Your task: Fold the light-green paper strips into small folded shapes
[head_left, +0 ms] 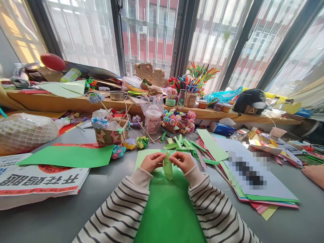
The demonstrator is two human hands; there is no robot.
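Note:
Between my two hands, upright above a large green sheet (172,206), is a small folded light green paper piece (167,168). My left hand (153,161) pinches its top from the left side. From the right, the fingers of my right hand (182,161) pinch the same top edge. The lower part of the piece hangs free and narrows to a point. Behind my left hand lies a pale green sheet (141,156). Green paper strips (186,144) are heaped just beyond my right hand.
Stacked paper sheets (253,172) lie at the right, near another person's hand (314,173). A green sheet (68,156) covers part of a printed bag (40,179) at the left. A flower basket (112,135) and a plastic cup (152,121) stand behind.

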